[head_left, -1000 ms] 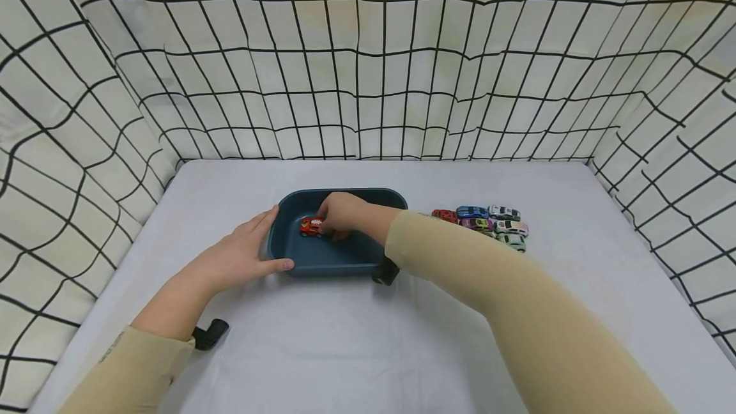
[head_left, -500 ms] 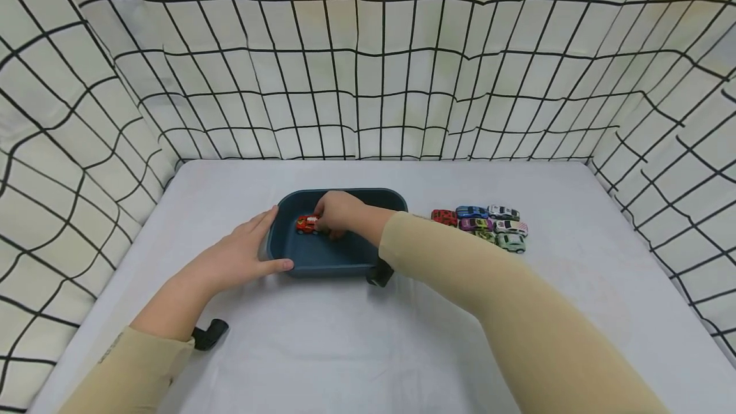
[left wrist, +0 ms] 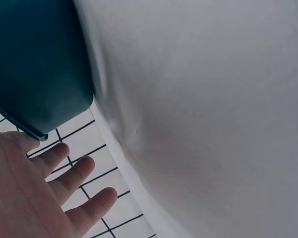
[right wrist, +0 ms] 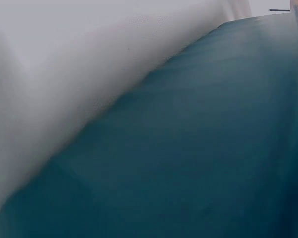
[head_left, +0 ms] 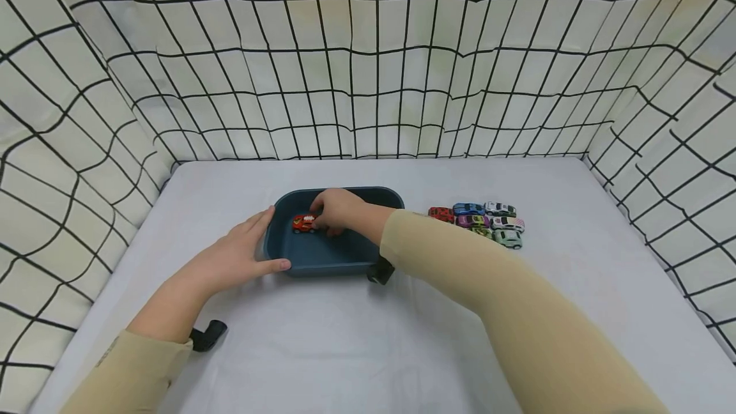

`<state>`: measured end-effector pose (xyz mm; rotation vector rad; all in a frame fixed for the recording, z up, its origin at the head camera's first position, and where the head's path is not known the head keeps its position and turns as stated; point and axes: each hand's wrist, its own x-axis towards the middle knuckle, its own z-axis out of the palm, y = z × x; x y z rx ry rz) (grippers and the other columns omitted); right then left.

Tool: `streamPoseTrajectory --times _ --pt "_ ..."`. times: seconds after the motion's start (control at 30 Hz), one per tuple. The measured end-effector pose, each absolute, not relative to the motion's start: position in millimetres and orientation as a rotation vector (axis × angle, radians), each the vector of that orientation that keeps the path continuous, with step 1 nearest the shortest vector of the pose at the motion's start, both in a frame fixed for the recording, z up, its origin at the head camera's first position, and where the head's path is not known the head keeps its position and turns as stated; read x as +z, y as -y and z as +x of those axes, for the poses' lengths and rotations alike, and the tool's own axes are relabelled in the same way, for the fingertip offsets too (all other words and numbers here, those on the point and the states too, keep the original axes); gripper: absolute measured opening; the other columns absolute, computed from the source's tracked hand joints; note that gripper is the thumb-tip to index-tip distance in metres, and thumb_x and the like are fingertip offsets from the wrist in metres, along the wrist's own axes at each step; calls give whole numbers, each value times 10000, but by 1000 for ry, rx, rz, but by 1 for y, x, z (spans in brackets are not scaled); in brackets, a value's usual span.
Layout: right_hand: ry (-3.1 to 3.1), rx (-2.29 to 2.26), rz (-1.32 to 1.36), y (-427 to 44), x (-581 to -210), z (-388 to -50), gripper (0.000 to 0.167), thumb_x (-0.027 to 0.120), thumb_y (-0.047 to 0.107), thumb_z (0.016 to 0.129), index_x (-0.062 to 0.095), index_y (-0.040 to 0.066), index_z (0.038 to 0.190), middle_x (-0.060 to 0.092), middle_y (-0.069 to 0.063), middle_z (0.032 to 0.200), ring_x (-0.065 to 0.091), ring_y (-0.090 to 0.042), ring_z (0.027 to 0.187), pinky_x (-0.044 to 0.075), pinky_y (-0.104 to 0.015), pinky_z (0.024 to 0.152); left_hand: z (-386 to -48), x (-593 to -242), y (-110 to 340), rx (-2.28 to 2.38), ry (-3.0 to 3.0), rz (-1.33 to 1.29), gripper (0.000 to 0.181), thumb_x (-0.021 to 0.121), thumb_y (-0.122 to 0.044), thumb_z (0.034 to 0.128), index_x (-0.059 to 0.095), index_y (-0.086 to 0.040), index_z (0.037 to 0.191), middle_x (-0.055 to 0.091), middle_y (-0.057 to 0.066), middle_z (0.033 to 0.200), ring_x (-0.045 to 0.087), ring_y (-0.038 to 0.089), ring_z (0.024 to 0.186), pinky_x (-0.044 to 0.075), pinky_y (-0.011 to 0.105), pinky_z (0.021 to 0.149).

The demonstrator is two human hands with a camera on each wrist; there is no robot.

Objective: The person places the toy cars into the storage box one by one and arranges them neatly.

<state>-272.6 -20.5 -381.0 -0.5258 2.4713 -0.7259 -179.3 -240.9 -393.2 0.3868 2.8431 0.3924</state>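
Inside the left part of a dark blue plastic bin (head_left: 330,269) sits a small red toy car (head_left: 303,223). My right hand (head_left: 343,210) reaches over the bin's right side and pinches the car's right end, partly covering it. Against the bin's left end rests my left hand (head_left: 232,257), fingers spread, with the thumb near the front left corner. The left wrist view has the bin's outer wall (left wrist: 39,69) above the straight fingers of that hand (left wrist: 20,193). In the right wrist view the bin's wall (right wrist: 188,144) fills most of the picture and hides the right hand's fingers.
Several toy cars (head_left: 471,221) stand in a tight group on the white-covered table (head_left: 322,350), right of the bin; the right sleeve (head_left: 460,260) covers part of the group. A black wire grid (head_left: 376,88) borders the table at the back and both sides.
My right hand has shifted slightly left with the red toy car, nearer the bin's left end. The left hand stays against the bin. The whole head view has shifted a little.
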Motion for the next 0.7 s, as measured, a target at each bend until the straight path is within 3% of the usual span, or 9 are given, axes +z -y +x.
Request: streamPoseTrajectory --times 0.3,0.7 --pt "-2350 -891 -589 6 -358 -266 448 683 195 958 584 95 1383 704 -56 1010 722 -189 781 585 -279 647 -178 -393 240 384 -2843 374 1244 553 -838 763 -31 -131 1603 129 211 1632 191 489 1443 283 694 1065" --pt "-2293 -1063 -603 -28 -325 -266 480 699 240 945 579 143 1400 704 -116 1131 721 -287 894 597 -369 755 -177 -392 240 405 -2838 364 1217 576 -802 785 -32 -139 1604 121 207 1634 185 486 1445 273 702 1065"
